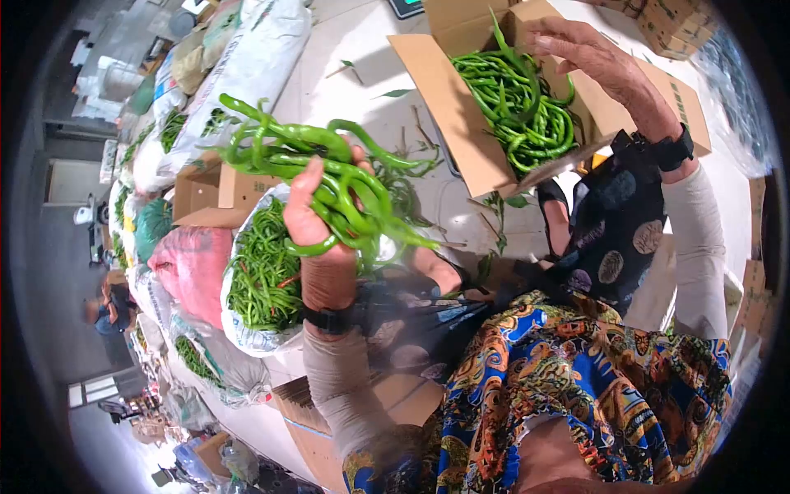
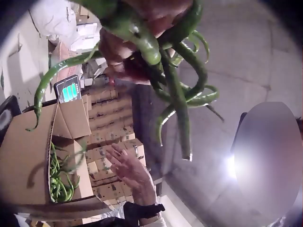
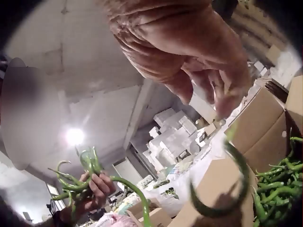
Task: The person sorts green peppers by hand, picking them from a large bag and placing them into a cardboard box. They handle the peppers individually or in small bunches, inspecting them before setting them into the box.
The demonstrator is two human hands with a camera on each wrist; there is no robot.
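Note:
My left hand [image 1: 317, 226] grips a thick bunch of long green peppers [image 1: 329, 165], held up above a sack; in the left wrist view the bunch [image 2: 180, 90] hangs from the hand [image 2: 125, 59]. My right hand [image 1: 588, 62] hovers with relaxed fingers over an open cardboard box [image 1: 444, 90] partly filled with green peppers [image 1: 518, 107]. In the right wrist view the hand [image 3: 189, 52] holds nothing. A blurred curved pepper [image 3: 236, 179] is in the air just below its fingers, above the box [image 3: 265, 123].
A white sack of green peppers [image 1: 263, 276] lies under my left hand, beside a pink sack [image 1: 193, 263] and a small cardboard box [image 1: 210, 193]. Stacked cartons [image 1: 671, 25] stand past the open box. A scale display [image 2: 70, 88] sits behind it. A person [image 1: 111, 309] is far left.

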